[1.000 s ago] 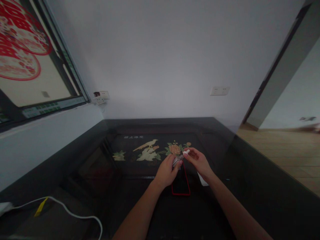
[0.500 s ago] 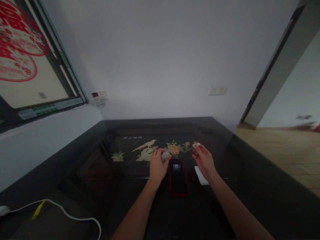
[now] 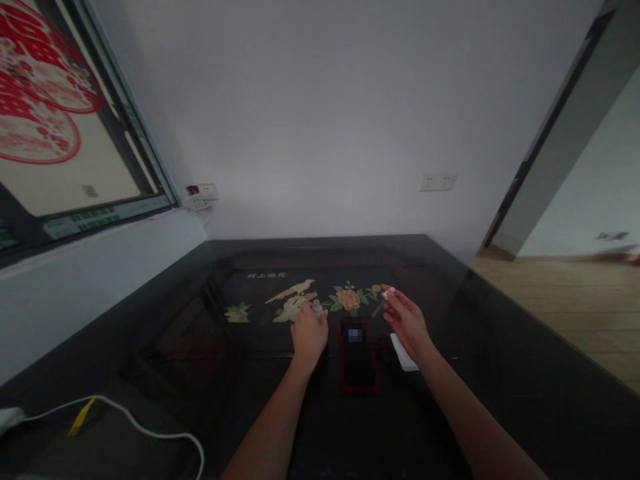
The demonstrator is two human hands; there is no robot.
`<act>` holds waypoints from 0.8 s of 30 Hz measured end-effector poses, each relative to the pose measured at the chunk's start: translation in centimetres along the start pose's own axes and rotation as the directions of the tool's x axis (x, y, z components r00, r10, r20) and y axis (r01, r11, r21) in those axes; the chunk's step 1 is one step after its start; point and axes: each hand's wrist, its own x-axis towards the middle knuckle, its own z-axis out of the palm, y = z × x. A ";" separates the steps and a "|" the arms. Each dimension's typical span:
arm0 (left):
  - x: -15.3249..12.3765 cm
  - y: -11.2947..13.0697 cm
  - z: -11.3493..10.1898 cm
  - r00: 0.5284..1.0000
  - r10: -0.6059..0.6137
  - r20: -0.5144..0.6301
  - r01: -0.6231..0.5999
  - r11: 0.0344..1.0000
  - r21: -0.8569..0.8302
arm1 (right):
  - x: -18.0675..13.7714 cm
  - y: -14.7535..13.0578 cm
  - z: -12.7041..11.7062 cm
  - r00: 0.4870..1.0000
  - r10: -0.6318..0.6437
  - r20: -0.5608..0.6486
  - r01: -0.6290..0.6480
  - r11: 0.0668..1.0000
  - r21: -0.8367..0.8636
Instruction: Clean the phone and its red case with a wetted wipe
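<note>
My left hand [image 3: 309, 333] is closed around a small clear glass bottle [image 3: 317, 309], whose neck points up past the fingers. Between the thumb and fingertips of my right hand [image 3: 407, 323] is a dropper with a white top [image 3: 388, 293]. Its thin clear tube slants down and to the left, above the table. A dark rectangular device with a red rim [image 3: 359, 367] lies between my forearms, with a small lit patch near its far end. Partly under my right wrist lies a flat white item [image 3: 403, 353]; its kind I cannot make out.
The glossy black table [image 3: 300, 413] bears a bird-and-flower picture [image 3: 348, 298]. At lower left, a white cable [image 3: 145, 427] with a yellow tag [image 3: 81, 417] runs to a white plug or block [image 3: 10, 419]. Wall sockets [image 3: 437, 181] and a window [image 3: 107, 160] lie beyond.
My left hand has moved left with the bottle, away from the red-rimmed device. The dropper in my right hand has tilted more steeply downward. The camera view has shifted slightly.
</note>
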 end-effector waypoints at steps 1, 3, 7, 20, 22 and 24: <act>-0.1 0.1 -0.1 1.000 0.007 0.002 -0.007 1.000 0.011 | 0.0 0.0 0.0 1.000 0.003 0.007 -0.003 1.000 -0.005; -0.1 0.2 -0.2 1.000 0.024 -0.002 -0.024 0.999 0.020 | 0.0 0.0 -0.1 1.000 0.005 0.009 -0.005 1.000 -0.027; -0.3 0.3 -0.3 1.000 0.021 -0.010 -0.020 0.999 0.040 | 0.0 0.0 -0.1 1.000 -0.003 -0.006 0.003 0.996 -0.087; -0.7 0.6 0.0 0.997 0.047 -0.066 -0.042 0.996 0.077 | 0.8 0.4 -0.6 0.999 -0.012 -0.045 0.011 1.000 -0.029; -0.8 0.8 0.0 0.988 0.081 -0.133 -0.072 0.995 0.067 | 1.4 0.6 -1.4 0.999 0.000 -0.052 -0.004 0.997 -0.077; -0.9 1.0 0.0 0.972 0.112 -0.206 -0.101 0.993 0.059 | 1.9 0.7 -2.2 0.999 -0.013 -0.040 0.004 0.976 -0.218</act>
